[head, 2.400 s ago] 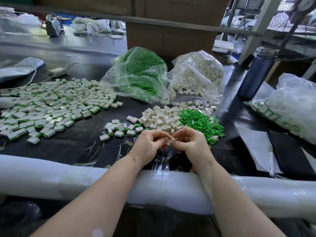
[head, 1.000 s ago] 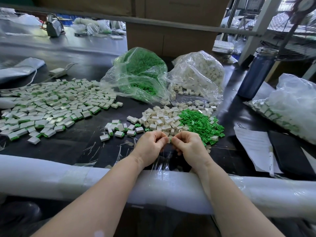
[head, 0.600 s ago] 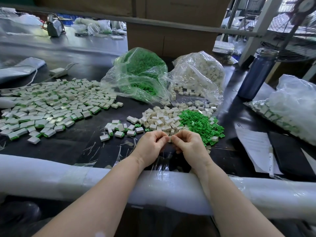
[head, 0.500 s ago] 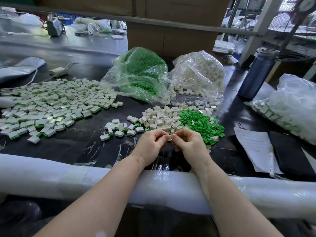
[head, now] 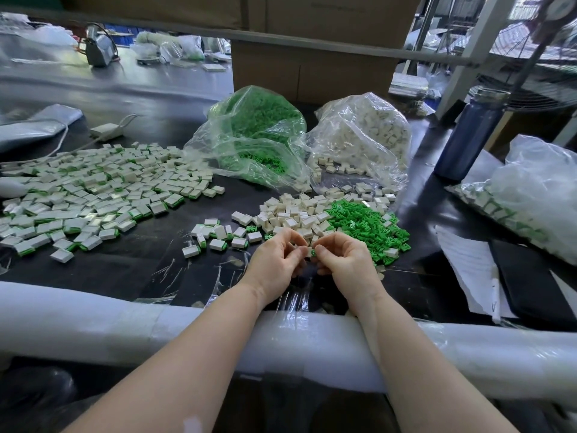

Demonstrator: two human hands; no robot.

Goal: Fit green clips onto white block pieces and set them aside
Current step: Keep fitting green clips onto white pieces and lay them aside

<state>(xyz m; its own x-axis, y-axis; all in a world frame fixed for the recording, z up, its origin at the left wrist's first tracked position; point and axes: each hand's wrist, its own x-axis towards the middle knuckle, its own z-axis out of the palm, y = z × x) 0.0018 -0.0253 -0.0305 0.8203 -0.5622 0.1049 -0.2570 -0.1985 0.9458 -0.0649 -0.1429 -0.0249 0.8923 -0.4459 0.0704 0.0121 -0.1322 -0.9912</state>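
Barely shifted, left hand (head: pixel 276 260) and right hand (head: pixel 345 260) pinch block (head: pixel 309 252) and clip (head: pixel 313 252) fingertip-to-fingertip, finished pile (head: pixel 93 195) lying leftward.

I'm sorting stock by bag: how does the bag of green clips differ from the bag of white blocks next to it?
The bag of green clips holds only green pieces; the bag of white blocks holds only off-white ones. The bag of green clips lies left, the bag of white blocks right, their sides touching. White blocks spill from the bag of white blocks onto the table; the clips appear to stay inside theirs. Both are clear, crumpled plastic and well filled.
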